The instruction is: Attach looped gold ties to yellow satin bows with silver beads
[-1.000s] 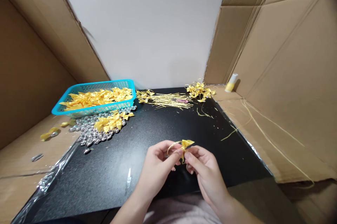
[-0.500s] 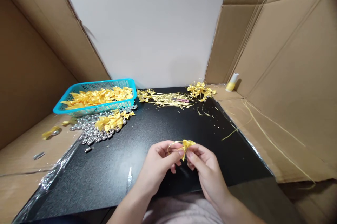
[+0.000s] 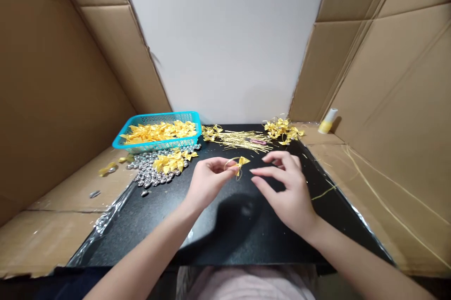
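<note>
Head view: left hand [image 3: 209, 180] pinches a yellow bow [image 3: 242, 162], partly hidden by its grip; right hand [image 3: 291, 190] is spread nearby.

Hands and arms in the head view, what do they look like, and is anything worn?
The left hand and right hand are ungloved, with slim fingers. The left forearm and right forearm are bare where they show, with no sleeve, watch or bracelet visible. Pale cloth, likely clothing, shows at the bottom edge.
</note>
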`<move>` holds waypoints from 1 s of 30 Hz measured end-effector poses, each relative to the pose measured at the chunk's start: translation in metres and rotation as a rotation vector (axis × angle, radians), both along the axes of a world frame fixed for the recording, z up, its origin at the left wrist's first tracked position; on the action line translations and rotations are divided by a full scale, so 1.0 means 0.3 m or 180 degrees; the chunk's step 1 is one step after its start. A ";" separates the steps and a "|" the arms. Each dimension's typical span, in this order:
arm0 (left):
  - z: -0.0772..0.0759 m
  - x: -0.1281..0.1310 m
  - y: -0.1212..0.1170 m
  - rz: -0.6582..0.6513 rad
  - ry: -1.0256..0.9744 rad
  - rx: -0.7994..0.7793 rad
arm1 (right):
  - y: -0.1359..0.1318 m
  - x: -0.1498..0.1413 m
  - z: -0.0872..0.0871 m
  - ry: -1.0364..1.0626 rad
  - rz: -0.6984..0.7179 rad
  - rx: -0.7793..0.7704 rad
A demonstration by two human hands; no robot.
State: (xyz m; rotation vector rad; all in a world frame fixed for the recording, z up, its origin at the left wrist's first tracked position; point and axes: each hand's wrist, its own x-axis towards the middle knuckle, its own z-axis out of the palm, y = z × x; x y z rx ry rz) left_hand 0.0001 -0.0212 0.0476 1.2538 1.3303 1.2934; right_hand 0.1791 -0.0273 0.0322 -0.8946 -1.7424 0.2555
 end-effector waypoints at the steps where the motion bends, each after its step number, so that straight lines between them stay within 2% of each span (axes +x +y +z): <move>1: 0.010 -0.004 0.019 -0.0048 0.0009 0.0058 | 0.036 -0.022 0.011 -0.0091 0.0048 0.0051; 4: 0.034 -0.012 0.082 -0.0263 0.0067 0.0346 | 0.153 -0.087 0.026 0.0017 0.0081 -0.0010; 9: 0.115 -0.022 0.196 -0.0292 0.0457 0.0876 | 0.309 -0.119 0.066 0.0683 0.0425 -0.0596; 13: 0.223 -0.010 0.251 -0.0385 0.0269 0.0956 | 0.359 -0.120 0.147 0.1038 0.0540 -0.0834; 17: 0.305 0.003 0.257 -0.0389 0.0197 0.0879 | 0.362 -0.132 0.225 0.1194 0.0376 -0.0461; 21: 0.319 -0.007 0.251 -0.0426 -0.0012 0.0837 | 0.351 -0.142 0.277 0.1373 0.0484 -0.0035; 24: 0.310 -0.020 0.250 -0.0510 -0.0218 0.0769 | 0.344 -0.139 0.296 0.1570 0.0846 0.0068; 27: 0.305 -0.026 0.236 -0.0688 -0.0384 0.0718 | 0.325 -0.126 0.307 0.1609 0.1469 -0.0105; 30: 0.308 -0.024 0.201 -0.1004 -0.0359 0.0668 | 0.286 -0.103 0.319 0.1335 0.1758 -0.0434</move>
